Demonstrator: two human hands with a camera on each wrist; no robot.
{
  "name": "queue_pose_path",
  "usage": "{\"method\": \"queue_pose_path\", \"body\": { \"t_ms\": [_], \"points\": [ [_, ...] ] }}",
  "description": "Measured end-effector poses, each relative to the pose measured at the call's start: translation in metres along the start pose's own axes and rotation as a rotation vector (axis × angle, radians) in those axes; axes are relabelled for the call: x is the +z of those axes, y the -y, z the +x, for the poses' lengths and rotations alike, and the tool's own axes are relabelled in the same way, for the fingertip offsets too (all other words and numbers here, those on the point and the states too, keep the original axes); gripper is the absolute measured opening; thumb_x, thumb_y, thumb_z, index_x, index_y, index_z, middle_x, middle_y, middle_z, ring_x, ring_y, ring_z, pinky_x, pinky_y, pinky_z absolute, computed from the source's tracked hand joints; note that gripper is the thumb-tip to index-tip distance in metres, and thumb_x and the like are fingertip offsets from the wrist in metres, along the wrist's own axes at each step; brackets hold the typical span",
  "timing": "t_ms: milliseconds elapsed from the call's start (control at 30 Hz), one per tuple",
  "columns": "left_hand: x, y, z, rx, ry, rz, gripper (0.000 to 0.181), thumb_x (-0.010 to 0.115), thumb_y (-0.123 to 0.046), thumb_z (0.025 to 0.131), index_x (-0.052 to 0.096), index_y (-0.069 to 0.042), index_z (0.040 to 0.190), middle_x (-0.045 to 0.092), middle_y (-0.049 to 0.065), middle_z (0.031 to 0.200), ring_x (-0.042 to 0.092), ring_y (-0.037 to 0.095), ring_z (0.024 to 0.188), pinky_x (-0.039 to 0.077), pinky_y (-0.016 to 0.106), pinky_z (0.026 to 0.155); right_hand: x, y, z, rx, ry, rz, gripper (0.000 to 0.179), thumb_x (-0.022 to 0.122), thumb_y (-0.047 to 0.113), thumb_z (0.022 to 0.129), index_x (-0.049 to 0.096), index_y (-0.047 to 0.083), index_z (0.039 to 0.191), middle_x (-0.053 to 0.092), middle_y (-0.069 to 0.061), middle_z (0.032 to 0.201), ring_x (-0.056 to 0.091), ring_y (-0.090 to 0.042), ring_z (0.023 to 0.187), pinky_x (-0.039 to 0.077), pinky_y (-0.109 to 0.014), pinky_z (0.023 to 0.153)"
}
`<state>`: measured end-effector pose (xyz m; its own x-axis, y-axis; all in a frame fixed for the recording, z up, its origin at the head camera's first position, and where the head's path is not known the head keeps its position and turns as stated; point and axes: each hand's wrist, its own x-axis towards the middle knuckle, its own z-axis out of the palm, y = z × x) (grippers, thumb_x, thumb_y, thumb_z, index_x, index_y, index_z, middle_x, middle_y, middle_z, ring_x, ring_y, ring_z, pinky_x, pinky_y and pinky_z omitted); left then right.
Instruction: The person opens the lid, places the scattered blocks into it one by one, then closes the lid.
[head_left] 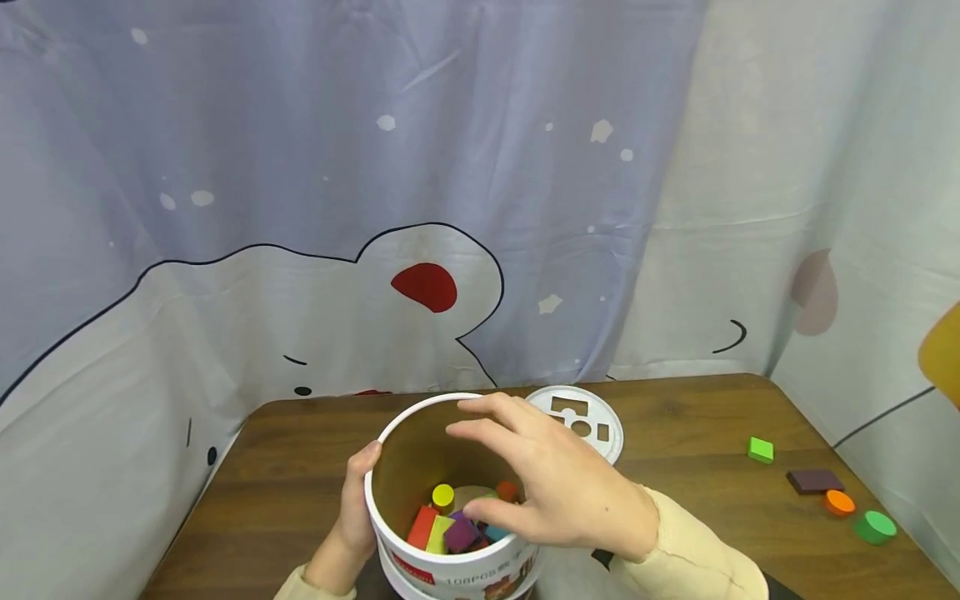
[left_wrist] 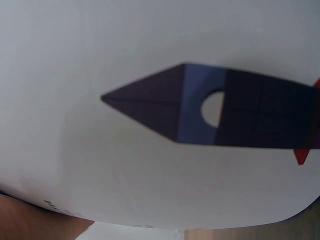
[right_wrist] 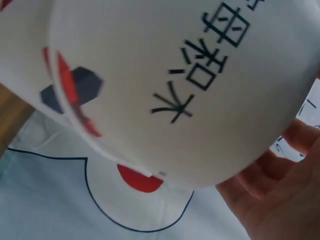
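A white round bucket [head_left: 465, 575] stands at the front of the table, tilted toward me, with several coloured wooden blocks [head_left: 460, 533] at its bottom. My left hand [head_left: 355, 508] holds its left side, thumb at the rim; the left wrist view shows the bucket's printed wall [left_wrist: 125, 180] up close. Over the right side of the opening is my right hand [head_left: 555, 475], fingers spread apart and thumb above the blocks, with nothing seen held. The right wrist view has the bucket's lettered wall [right_wrist: 125, 125] beside the right hand [right_wrist: 285, 195].
Behind the bucket lies a white round lid [head_left: 600, 408] with shaped cutouts. On the table's right side are a light green block [head_left: 761, 450], a dark brown block [head_left: 815, 481], an orange disc [head_left: 839, 502] and a green cylinder [head_left: 875, 527]. A printed curtain [head_left: 300, 167] hangs behind.
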<state>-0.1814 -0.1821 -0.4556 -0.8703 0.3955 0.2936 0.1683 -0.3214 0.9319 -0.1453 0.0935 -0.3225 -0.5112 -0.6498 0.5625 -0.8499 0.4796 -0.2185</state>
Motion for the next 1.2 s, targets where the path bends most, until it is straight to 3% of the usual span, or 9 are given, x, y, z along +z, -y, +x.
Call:
{"method": "queue_pose_path", "body": {
  "t_ms": [267,433,733,900,1033,1200],
  "points": [
    [-0.003,0.003,-0.002,0.010,0.006,0.003,0.060,0.010,-0.043,0.109,0.049,-0.017,0.147,0.059,-0.006,0.140,0.056,0.010,0.130,0.043,0.031,0.112,-0.015,-0.025,-0.028,0.119,-0.062,-0.028,0.065,0.084,0.040,0.085,0.057,0.025,0.142,0.053,0.005,0.147,0.058,-0.017,0.131,0.050,-0.042,0.106],
    [-0.004,0.001,-0.003,0.004,-0.006,0.024,0.061,0.010,-0.044,0.109,0.048,-0.016,0.147,0.058,-0.006,0.140,0.055,0.010,0.130,0.042,0.031,0.113,-0.026,-0.061,-0.059,0.233,-0.072,-0.105,0.062,0.086,0.036,0.084,0.060,0.022,0.139,0.057,0.007,0.143,0.058,-0.017,0.130,0.049,-0.041,0.105],
    [-0.001,-0.005,-0.006,0.024,-0.010,0.036,0.060,0.009,-0.042,0.108,0.050,-0.019,0.146,0.059,-0.007,0.140,0.055,0.011,0.130,0.043,0.030,0.111,-0.036,-0.134,-0.130,0.429,-0.031,-0.263,0.057,0.087,0.032,0.083,0.064,0.013,0.131,0.065,-0.003,0.128,0.063,-0.029,0.117,0.053,-0.053,0.093],
    [-0.001,-0.004,-0.008,0.009,-0.026,0.030,0.059,0.012,-0.046,0.108,0.050,-0.020,0.145,0.059,-0.007,0.139,0.056,0.011,0.129,0.043,0.032,0.111,-0.038,-0.170,-0.167,0.566,0.050,-0.275,0.056,0.084,0.032,0.085,0.064,0.008,0.131,0.064,-0.013,0.129,0.061,-0.038,0.119,0.051,-0.058,0.093],
    [-0.007,0.003,-0.008,-0.003,0.001,-0.003,0.062,0.009,-0.044,0.109,0.047,-0.015,0.148,0.058,-0.004,0.141,0.055,0.012,0.131,0.042,0.033,0.113,-0.038,-0.194,-0.193,0.685,0.158,-0.254,0.059,0.080,0.034,0.089,0.061,0.004,0.135,0.060,-0.022,0.133,0.058,-0.047,0.121,0.049,-0.063,0.093],
    [-0.008,0.007,-0.009,-0.013,-0.001,-0.018,0.064,0.014,-0.050,0.109,0.045,-0.012,0.151,0.057,-0.003,0.143,0.055,0.014,0.132,0.041,0.035,0.115,-0.037,-0.217,-0.219,0.747,0.251,-0.293,0.059,0.080,0.028,0.088,0.061,-0.003,0.134,0.058,-0.031,0.131,0.056,-0.055,0.117,0.049,-0.066,0.090]
  ]
}}
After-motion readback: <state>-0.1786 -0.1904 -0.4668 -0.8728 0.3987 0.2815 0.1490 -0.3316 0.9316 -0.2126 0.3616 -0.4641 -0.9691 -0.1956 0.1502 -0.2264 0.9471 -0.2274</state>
